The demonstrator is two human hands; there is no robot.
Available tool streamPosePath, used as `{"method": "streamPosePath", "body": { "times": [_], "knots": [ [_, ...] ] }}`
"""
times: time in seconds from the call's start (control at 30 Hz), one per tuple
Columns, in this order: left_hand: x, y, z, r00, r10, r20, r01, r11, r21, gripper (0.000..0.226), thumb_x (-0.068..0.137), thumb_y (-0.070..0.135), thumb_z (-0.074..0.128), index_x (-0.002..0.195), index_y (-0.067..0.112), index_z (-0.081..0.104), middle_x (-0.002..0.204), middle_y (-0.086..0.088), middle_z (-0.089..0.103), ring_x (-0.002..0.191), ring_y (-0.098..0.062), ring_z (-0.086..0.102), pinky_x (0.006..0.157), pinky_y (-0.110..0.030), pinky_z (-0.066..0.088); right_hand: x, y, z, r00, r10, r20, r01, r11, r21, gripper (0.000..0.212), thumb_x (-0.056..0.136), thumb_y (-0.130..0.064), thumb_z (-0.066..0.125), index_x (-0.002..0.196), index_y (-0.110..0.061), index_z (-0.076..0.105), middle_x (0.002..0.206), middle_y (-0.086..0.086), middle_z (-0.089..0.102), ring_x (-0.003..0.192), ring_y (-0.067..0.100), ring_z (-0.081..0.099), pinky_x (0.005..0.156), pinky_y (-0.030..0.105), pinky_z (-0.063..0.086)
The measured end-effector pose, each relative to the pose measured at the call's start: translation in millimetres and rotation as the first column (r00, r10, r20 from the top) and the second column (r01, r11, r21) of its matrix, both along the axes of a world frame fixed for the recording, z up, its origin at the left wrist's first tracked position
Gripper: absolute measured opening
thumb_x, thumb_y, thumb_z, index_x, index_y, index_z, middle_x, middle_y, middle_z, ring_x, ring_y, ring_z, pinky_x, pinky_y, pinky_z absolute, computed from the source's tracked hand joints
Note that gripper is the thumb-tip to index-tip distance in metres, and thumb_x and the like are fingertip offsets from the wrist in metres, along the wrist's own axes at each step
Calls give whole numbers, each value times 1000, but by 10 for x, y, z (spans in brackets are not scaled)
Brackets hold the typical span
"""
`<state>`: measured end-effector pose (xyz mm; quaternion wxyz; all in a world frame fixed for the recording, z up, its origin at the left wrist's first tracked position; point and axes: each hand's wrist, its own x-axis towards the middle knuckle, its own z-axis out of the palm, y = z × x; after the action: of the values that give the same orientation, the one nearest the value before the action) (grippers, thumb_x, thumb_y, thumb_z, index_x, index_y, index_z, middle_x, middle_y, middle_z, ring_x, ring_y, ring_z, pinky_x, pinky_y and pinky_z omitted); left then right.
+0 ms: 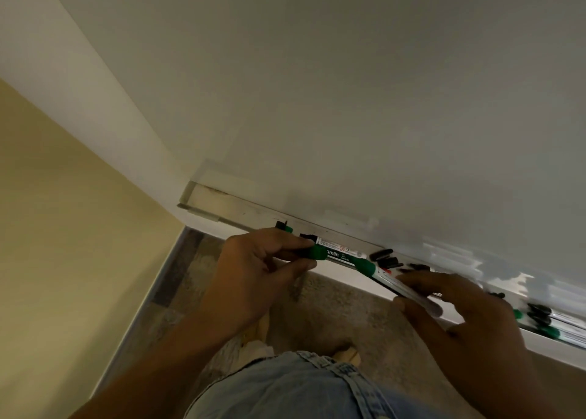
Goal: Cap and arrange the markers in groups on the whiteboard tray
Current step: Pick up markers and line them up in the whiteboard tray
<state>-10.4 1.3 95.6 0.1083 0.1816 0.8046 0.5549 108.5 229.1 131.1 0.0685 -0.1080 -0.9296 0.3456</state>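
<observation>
A narrow whiteboard tray (222,204) runs from upper left to lower right under the whiteboard (380,101). My left hand (253,276) pinches the capped end of a green marker (336,255) lying along the tray. My right hand (459,317) holds a second marker (409,287) by its white barrel, its green end pointing toward the first. A black-capped marker (329,242) lies behind them in the tray. Several loose black caps (385,258) lie in the middle. More black and green markers (551,323) sit at the right end.
A small black and green piece (283,226) rests in the tray left of my hands. A cream wall (63,196) stands at the left. Carpeted floor (333,317) lies below, with my denim clothing (301,387) at the bottom.
</observation>
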Motion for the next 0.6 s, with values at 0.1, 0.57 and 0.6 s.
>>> {"method": "streamPosePath", "body": {
  "times": [0.1, 0.57, 0.6],
  "knots": [
    [-16, 20, 82, 997, -22, -79, 21, 1000, -10, 25, 74, 10, 79, 99, 14, 75, 93, 6, 73, 81, -5, 68, 62, -13, 50, 1, 25, 68, 999, 1, -48, 0, 1000, 7, 46, 74, -32, 72, 112, -52, 56, 105, -33, 58, 93, -11, 56, 55, 25, 53],
    [-36, 66, 247, 983, -70, -168, 60, 996, -59, 26, 76, 18, 73, 102, 18, 75, 92, 8, 69, 78, -7, 64, 69, -15, 51, -73, 9, 121, 999, 13, -33, -12, 999, 37, 33, 73, -34, 68, 105, -41, 63, 99, -30, 62, 90, -10, 55, 57, 20, 43],
    [-32, 69, 255, 983, -80, -166, 70, 995, -67, 26, 76, 19, 72, 102, 19, 75, 92, 8, 69, 78, -7, 64, 70, -15, 51, -78, -1, 108, 999, 20, -29, -19, 999, 38, 33, 74, -33, 68, 106, -41, 64, 95, -31, 62, 90, -10, 55, 57, 20, 44]
  ]
}}
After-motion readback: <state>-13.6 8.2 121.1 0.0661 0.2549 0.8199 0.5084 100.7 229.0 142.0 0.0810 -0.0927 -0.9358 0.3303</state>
